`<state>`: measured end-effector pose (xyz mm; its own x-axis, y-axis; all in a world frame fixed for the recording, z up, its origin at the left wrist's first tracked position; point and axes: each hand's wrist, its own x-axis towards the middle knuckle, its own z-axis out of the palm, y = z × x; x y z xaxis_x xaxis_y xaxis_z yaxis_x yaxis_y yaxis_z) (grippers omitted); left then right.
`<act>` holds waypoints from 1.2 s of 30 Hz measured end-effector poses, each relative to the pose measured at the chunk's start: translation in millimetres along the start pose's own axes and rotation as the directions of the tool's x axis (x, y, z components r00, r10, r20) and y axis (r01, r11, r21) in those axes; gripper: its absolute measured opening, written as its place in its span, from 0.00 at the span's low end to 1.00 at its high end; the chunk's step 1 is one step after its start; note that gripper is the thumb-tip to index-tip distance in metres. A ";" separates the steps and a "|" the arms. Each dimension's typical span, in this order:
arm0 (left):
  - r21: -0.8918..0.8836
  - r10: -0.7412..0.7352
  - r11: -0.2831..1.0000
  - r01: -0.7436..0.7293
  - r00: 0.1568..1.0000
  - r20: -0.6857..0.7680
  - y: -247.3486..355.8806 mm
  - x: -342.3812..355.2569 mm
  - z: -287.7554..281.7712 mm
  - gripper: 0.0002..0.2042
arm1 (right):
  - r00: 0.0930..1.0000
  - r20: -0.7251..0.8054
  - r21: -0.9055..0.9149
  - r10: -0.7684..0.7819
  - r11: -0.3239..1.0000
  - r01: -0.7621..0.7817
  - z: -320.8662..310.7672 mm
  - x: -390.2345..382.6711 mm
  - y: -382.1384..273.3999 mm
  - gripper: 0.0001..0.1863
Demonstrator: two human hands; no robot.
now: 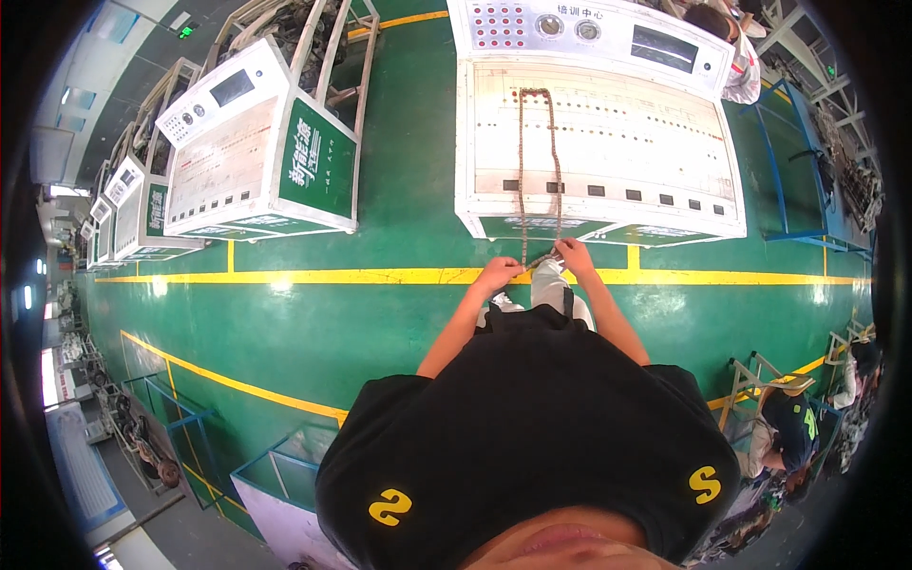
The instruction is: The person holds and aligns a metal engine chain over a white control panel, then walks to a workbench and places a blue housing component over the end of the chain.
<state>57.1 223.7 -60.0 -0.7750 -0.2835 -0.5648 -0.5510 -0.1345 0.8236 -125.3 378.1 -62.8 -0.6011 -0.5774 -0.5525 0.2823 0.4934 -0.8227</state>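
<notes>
A long, narrow brown chain (pixel 553 142) lies in a tall loop on the sloping white panel (pixel 627 152) of the training console ahead, its top bend beside small round terminals, its lower part hanging over the front edge. My left hand (pixel 503 272) is closed on the chain's hanging left strand near the bottom. My right hand (pixel 574 256), a little higher, pinches the right strand just below the console's edge. The bottom of the loop hangs between my hands, in front of my pale trousers (pixel 547 285).
Similar white-and-green consoles (pixel 228 152) line the left. Blue metal stands (pixel 790 228) hold equipment at right. A person (pixel 739 66) is behind my console; another person (pixel 784 427) is at lower right. Yellow lines (pixel 380 277) cross the green floor (pixel 380 313). A blue-framed table (pixel 275 480) is behind me.
</notes>
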 end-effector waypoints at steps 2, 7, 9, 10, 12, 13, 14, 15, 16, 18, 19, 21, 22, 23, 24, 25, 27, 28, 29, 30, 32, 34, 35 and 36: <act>-0.049 -0.056 0.997 0.054 0.998 -0.035 2.8 0.9 -1.1 0.14 | 1.000 -0.008 0.005 0.018 1.000 -0.018 4.0 -2.9 -4.6 0.15; -0.100 -0.093 0.991 0.086 0.994 -0.064 -6.2 6.4 -5.1 0.14 | 0.997 0.070 -0.048 0.040 0.998 -0.036 14.0 -16.0 6.7 0.15; -0.174 -0.110 0.980 0.092 0.989 -0.097 -10.6 8.7 -8.5 0.16 | 0.992 0.119 -0.052 0.050 0.998 -0.044 19.1 -24.0 9.8 0.15; -0.171 -0.111 0.981 0.094 0.990 -0.092 -10.6 11.3 -11.2 0.16 | 0.992 0.115 -0.049 0.052 0.998 -0.047 22.2 -27.3 10.4 0.15; -0.232 -0.059 0.973 0.018 0.983 -0.172 -7.5 20.3 -18.9 0.15 | 0.989 0.144 -0.078 0.018 0.997 -0.007 29.5 -34.1 11.3 0.16; -0.181 -0.031 0.983 -0.007 0.978 -0.206 -5.7 24.5 -21.9 0.15 | 0.987 0.159 -0.079 0.019 0.997 -0.006 32.2 -39.2 12.3 0.16; -0.182 -0.032 0.983 -0.006 0.979 -0.204 -3.9 28.6 -24.2 0.15 | 0.987 0.158 -0.079 0.020 0.997 -0.008 35.2 -43.9 13.1 0.16; -0.132 -0.005 0.991 -0.025 0.976 -0.219 -1.7 34.4 -27.6 0.16 | 0.981 0.192 -0.120 0.015 0.993 0.008 38.8 -44.4 16.6 0.16; -0.083 0.023 0.996 -0.043 0.972 -0.234 -0.4 38.6 -30.1 0.16 | 0.974 0.226 -0.160 0.011 0.987 0.026 41.5 -45.6 20.1 0.17; -0.014 0.038 0.999 -0.042 0.967 -0.252 0.3 43.7 -30.4 0.16 | 0.973 0.232 -0.165 0.015 0.986 0.024 47.3 -49.7 25.0 0.17; 0.055 0.050 0.998 -0.036 0.962 -0.269 0.2 45.4 -29.7 0.17 | 0.977 0.211 -0.144 0.016 0.989 0.015 50.8 -50.7 25.4 0.17; 0.049 0.034 0.999 -0.022 0.962 -0.270 1.3 45.9 -27.8 0.17 | 0.986 0.167 -0.141 0.023 0.990 0.000 53.0 -50.1 27.4 0.17; 0.044 0.018 0.999 -0.007 0.963 -0.269 2.0 44.1 -27.0 0.17 | 0.986 0.165 -0.139 0.026 0.990 -0.003 52.1 -48.1 28.9 0.17; 0.044 0.015 0.999 -0.003 0.963 -0.267 1.8 40.8 -26.5 0.17 | 0.989 0.144 -0.150 0.027 0.989 -0.005 49.2 -45.3 29.8 0.17; 0.062 0.014 0.998 0.002 0.968 -0.252 1.3 38.6 -26.2 0.17 | 0.992 0.124 -0.163 0.025 0.987 -0.005 45.2 -40.8 30.9 0.17; 0.080 0.013 0.997 0.007 0.971 -0.237 0.4 35.7 -25.9 0.17 | 0.994 0.103 -0.105 0.043 0.994 -0.032 42.3 -37.1 32.4 0.16; 0.072 0.012 0.997 0.003 0.978 -0.210 -5.9 28.2 -24.1 0.17 | 0.996 0.073 -0.043 0.044 0.998 -0.041 36.5 -32.7 28.2 0.16; 0.063 0.013 0.998 -0.001 0.983 -0.181 -10.6 24.7 -23.1 0.16 | 0.998 0.041 0.020 0.048 0.999 -0.049 34.7 -31.2 22.2 0.16; 0.060 0.011 0.998 0.000 0.982 -0.190 -14.9 21.7 -21.8 0.16 | 0.998 0.040 0.028 0.052 0.998 -0.053 33.0 -29.0 15.7 0.15; 0.019 -0.014 1.000 0.017 0.989 -0.148 -15.6 18.1 -18.0 0.15 | 0.998 0.042 0.026 0.051 0.998 -0.052 30.9 -25.1 14.3 0.15; -0.022 -0.037 0.999 0.035 0.993 -0.108 -15.7 12.7 -13.5 0.14 | 0.998 -0.002 0.025 0.059 0.998 -0.059 26.1 -17.3 11.2 0.15; 0.027 -0.034 0.999 0.033 0.998 0.044 -14.9 8.4 -12.8 0.13 | 0.999 0.008 0.048 0.042 0.998 -0.042 25.0 -11.7 6.6 0.15; 0.026 -0.033 0.999 0.032 0.999 0.039 -14.3 6.4 -12.2 0.13 | 0.999 0.004 0.076 0.052 0.996 -0.052 24.7 -9.8 4.9 0.15; 0.046 -0.047 0.998 0.042 0.993 0.112 -9.0 3.0 -10.9 0.13 | 0.998 -0.002 0.107 0.063 0.992 -0.062 23.6 -6.9 4.5 0.15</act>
<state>63.1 213.7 -68.5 -0.7783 -0.1685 -0.6049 -0.5964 -0.1027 0.7961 -102.3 368.9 -65.9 -0.5839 -0.5437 -0.6029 0.3973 0.4563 -0.7962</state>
